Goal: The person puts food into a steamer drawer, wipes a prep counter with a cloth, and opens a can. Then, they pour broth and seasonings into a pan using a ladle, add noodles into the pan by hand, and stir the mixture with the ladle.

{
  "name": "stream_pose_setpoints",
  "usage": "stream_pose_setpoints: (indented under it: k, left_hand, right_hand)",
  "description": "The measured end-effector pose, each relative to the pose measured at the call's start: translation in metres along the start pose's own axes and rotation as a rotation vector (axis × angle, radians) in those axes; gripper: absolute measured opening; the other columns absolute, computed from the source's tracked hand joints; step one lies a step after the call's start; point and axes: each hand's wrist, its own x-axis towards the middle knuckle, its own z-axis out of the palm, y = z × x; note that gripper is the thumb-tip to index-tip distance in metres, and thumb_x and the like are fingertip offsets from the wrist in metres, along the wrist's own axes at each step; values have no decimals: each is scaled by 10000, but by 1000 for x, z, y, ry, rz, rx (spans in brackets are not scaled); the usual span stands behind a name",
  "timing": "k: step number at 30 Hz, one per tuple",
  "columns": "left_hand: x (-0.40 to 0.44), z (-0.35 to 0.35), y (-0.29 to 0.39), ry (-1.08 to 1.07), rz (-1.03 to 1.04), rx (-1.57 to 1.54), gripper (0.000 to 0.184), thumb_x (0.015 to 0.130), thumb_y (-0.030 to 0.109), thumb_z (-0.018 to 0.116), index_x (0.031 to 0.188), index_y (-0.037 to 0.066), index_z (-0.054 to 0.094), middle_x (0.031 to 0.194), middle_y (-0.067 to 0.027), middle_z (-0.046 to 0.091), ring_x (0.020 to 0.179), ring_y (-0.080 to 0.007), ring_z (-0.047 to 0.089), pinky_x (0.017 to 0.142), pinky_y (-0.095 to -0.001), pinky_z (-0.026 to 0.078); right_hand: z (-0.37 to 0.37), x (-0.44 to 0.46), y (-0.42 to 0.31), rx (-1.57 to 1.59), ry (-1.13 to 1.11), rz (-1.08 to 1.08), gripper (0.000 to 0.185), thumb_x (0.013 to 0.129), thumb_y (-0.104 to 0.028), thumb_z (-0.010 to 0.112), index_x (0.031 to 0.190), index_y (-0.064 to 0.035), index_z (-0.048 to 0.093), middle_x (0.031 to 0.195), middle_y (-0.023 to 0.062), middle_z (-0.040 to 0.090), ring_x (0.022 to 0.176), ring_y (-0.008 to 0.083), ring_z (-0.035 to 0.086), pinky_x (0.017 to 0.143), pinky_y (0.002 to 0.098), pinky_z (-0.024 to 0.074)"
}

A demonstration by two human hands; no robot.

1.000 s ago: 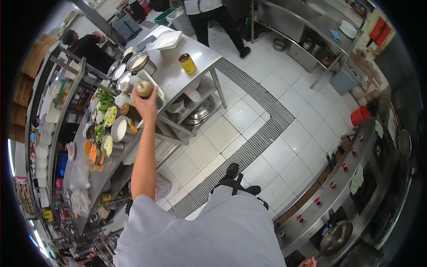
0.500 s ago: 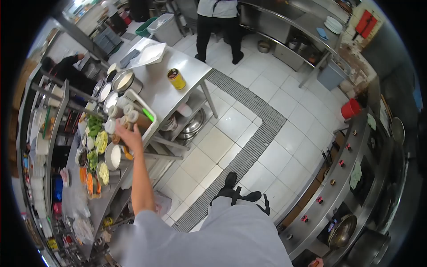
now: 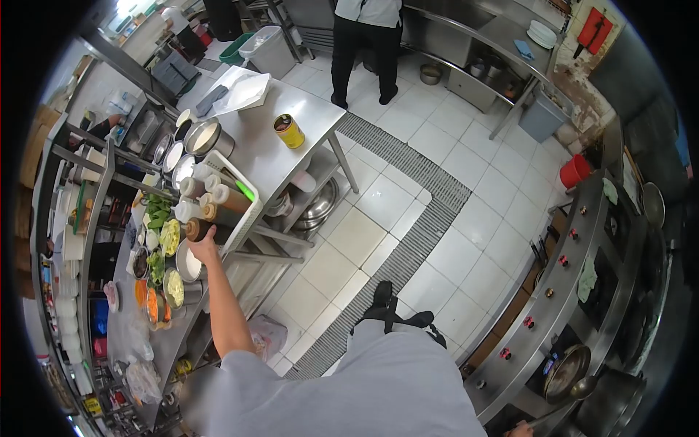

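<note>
My left hand (image 3: 204,249) reaches out to the prep counter, its fingers wrapped around a dark squeeze bottle (image 3: 195,229). That bottle stands at the near end of a white basket (image 3: 247,215) holding several sauce bottles (image 3: 230,197). Beside my wrist is a metal container of white contents (image 3: 190,262). At the bottom right edge, my right hand (image 3: 520,430) is partly cut off by the frame. It grips the handle of a ladle (image 3: 583,387), whose bowl is by the rim of a wok (image 3: 566,373) on the stove.
Containers of chopped vegetables (image 3: 154,304) line the left counter. A yellow can (image 3: 289,131) stands on the steel table (image 3: 320,109). A person (image 3: 366,51) stands at the far counter. A floor drain grate (image 3: 408,244) crosses the tiles, and a stove (image 3: 542,313) runs along the right.
My left hand has moved down and slightly left from the pale bottles, closing on the dark bottle. The ladle has come into view by the wok, held in my right hand.
</note>
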Motion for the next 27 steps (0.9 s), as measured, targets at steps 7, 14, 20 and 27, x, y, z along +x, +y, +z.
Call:
stream_pose_setpoints:
  k: [7, 14, 20, 27]
  left_hand:
    - [-14, -29, 51, 282, 156, 251, 763, 660, 340, 876, 1214, -74, 554, 1217, -217, 594, 1091, -334, 580, 973, -415, 447]
    - [-109, -30, 201, -3, 573, -48, 696, 786, 315, 796, 1313, -25, 494, 1259, -208, 564, 1012, -292, 631, 867, -386, 547]
    - [-240, 85, 267, -590, 735, -623, 583, 847, 140, 737, 1331, -34, 461, 1285, -174, 552, 1130, -251, 557, 1018, -382, 415]
    - [-502, 173, 396, -1704, 772, -753, 781, 737, 157, 799, 1367, -18, 373, 1199, -140, 565, 1112, -236, 555, 1003, -378, 425]
  right_hand:
    - [17, -24, -6, 305, 178, 87, 462, 717, -172, 568, 1120, 50, 606, 831, 186, 623, 757, 295, 604, 692, 434, 489]
    - [-30, -70, -74, 823, 21, 370, 358, 679, -121, 661, 999, 38, 637, 830, 157, 676, 759, 256, 626, 742, 384, 494]
    - [41, -61, -52, 838, 151, 424, 362, 664, -167, 686, 951, 45, 629, 840, 198, 661, 837, 323, 661, 778, 401, 500]
    - [-38, -83, -74, 1572, -165, 641, 290, 726, -36, 667, 1007, -35, 599, 638, 15, 537, 512, 109, 522, 461, 259, 431]
